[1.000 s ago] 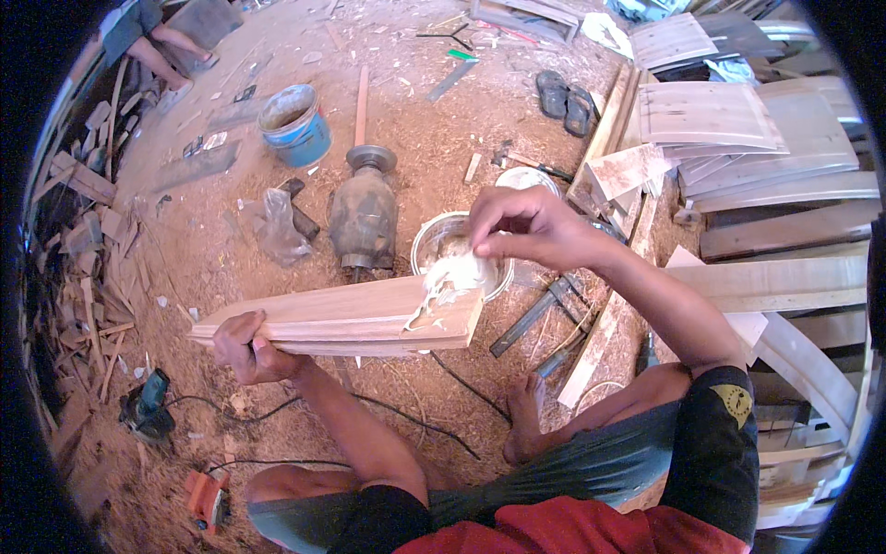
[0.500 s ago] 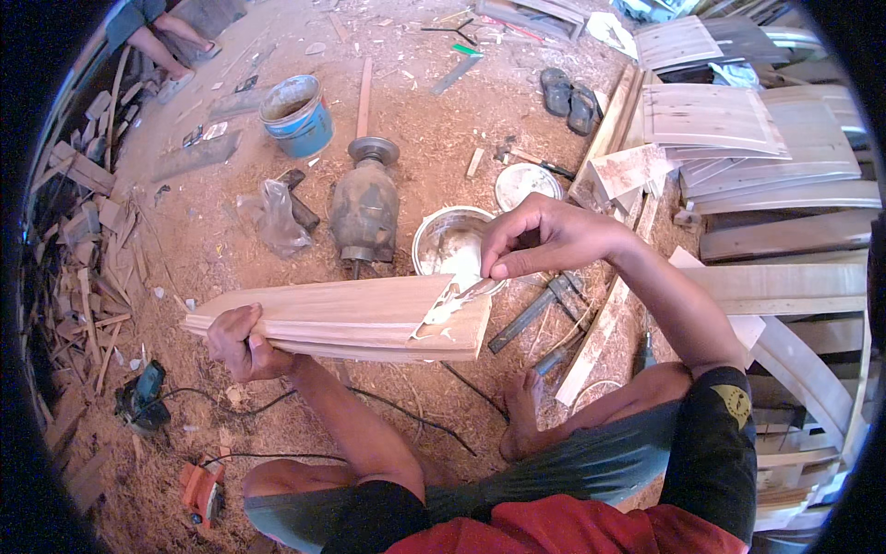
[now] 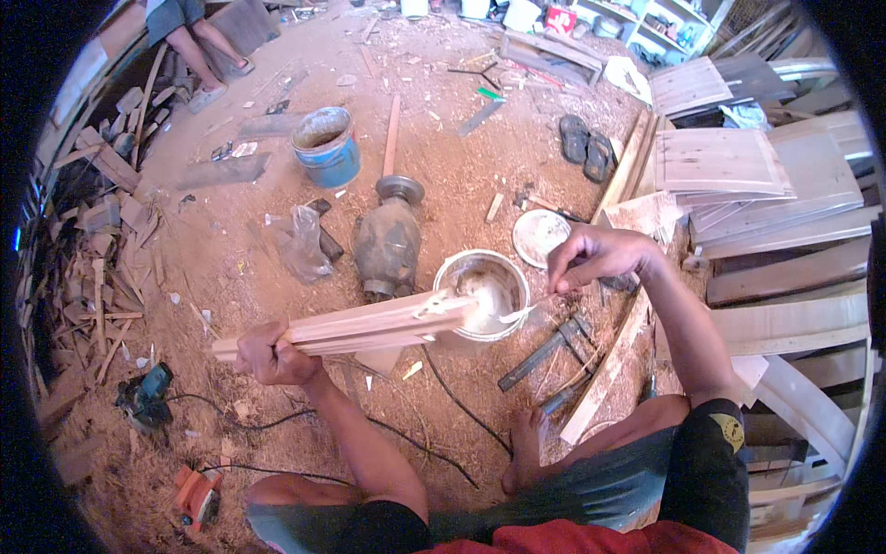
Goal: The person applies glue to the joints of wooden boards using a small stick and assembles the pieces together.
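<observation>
My left hand (image 3: 275,354) is closed round the narrow left end of a wooden board (image 3: 378,325), held up off the floor and tilted nearly edge-on. White paste (image 3: 441,303) is smeared on the board's right end, which reaches over the near-left rim of a round tub (image 3: 440,277). Pale paste coats the tub's inside. In my right hand (image 3: 602,258), thumb and fingers pinch a thin spreader (image 3: 528,309) with white paste on its tip, held at the tub's right side, apart from the board. The fingers hide most of its handle.
Around the tub lie a paste-smeared lid (image 3: 541,238), a metal clamp (image 3: 544,355) and a dark bulky vessel (image 3: 388,242). A blue bucket (image 3: 328,166) stands farther off. Power tools with cords (image 3: 145,399) lie at left; wooden panels (image 3: 724,164) are stacked at right. Another person's legs (image 3: 198,51) show far left.
The spreader has come off the board, my right hand moving right to the tub's side. The board has turned from showing its broad face to nearly edge-on. The view has shifted.
</observation>
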Tool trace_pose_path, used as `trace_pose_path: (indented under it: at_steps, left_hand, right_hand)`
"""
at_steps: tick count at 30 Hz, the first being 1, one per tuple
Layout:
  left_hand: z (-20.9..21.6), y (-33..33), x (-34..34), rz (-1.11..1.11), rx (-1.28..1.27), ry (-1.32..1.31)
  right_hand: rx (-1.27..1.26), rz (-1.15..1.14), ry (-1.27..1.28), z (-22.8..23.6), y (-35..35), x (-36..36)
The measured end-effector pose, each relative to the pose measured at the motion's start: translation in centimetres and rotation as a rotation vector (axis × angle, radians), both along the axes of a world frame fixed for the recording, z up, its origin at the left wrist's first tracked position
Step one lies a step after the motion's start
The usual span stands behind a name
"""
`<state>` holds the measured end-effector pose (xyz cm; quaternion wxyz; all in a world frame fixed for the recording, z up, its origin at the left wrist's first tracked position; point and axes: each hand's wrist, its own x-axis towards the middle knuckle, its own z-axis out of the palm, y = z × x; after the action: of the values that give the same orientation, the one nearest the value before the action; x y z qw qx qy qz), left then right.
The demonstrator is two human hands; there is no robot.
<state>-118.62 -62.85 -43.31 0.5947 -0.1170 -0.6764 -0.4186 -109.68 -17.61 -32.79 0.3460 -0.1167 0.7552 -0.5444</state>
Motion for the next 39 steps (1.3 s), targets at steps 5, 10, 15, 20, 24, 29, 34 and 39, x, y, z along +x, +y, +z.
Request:
trace_pose_path:
  at_steps: [5,10,15,20,24,29,34,39]
  left_hand:
    - [-1.5,-2.8,-0.6,0.145,0.13,-0.101]
    - [-2.5,-2.5,-0.2,0.222,0.478,-0.434]
    - [0.3,-3.2,-0.3,-0.282,1.32,-0.307]
    - [2.0,0.7,1.9,-0.869,1.522,-0.35]
    - [-0.3,-0.3,0.4,-1.927,1.533,-0.358]
    - [-2.4,0.4,0.1,-2.056,1.547,-0.274]
    - [-4.6,1.8,4.0,-1.677,1.669,-0.359]
    - [-9.4,0.3,13.7,-1.219,2.266,-0.323]
  right_hand:
    - [0.399,-0.027,0.245,-2.5,1.1,-0.8]
    - [0.877,0.13,0.779,-10.2,-3.4,-2.1]
    - [0.961,0.219,1.021,-8.3,-8.1,-3.6]
    - [0.265,-0.022,0.784,-2.3,-13.0,-3.9]
    - [0.064,0.091,0.826,-3.1,-20.2,-3.4]
    - [0.395,0.296,1.144,-2.1,-24.2,-4.0]
    - [0.414,0.472,0.872,-1.6,-26.9,-4.3]
    - [0.358,0.45,0.512,-1.0,-29.3,-3.0]
